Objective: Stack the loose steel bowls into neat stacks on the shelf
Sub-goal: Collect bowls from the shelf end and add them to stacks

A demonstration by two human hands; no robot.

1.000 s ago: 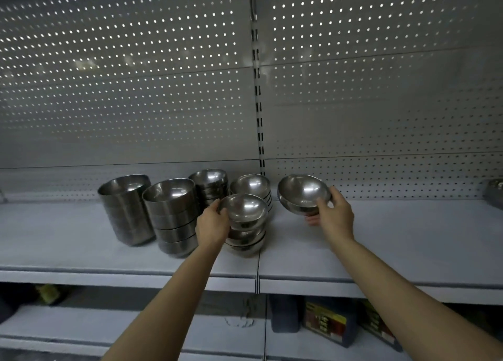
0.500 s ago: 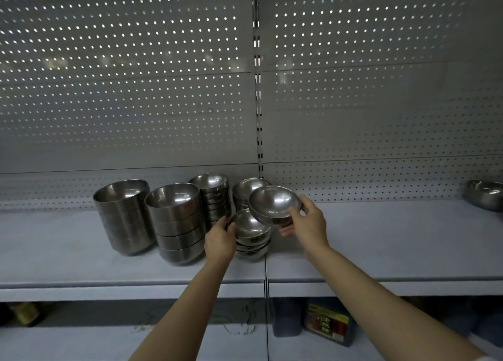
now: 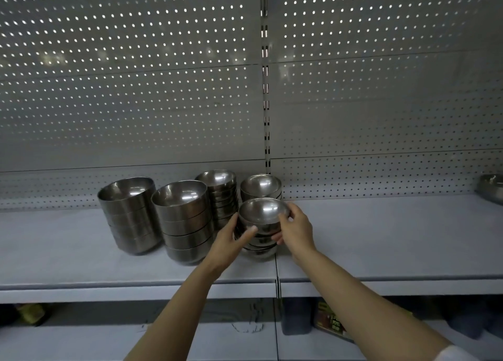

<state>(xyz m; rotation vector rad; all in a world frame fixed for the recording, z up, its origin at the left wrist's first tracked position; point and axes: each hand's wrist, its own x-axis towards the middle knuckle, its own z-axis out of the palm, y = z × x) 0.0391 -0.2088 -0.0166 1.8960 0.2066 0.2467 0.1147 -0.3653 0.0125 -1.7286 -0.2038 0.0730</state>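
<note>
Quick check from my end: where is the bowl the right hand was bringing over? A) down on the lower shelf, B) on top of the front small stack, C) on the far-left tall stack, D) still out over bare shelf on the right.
B: the top bowl sits on the front small stack, with the right hand and left hand gripping it.

Shelf bare right of bowl stacks; stacks crowd left.

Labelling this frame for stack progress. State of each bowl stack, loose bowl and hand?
top bowl: upright, on the front stack, gripped by right hand
front stack: upright, steadied by both hands
left hand: holding front stack's side
right hand: gripping top bowl's rim
two large stacks: nested, leaning
two rear stacks: nested, upright
loose bowl: far right, unstacked
</note>
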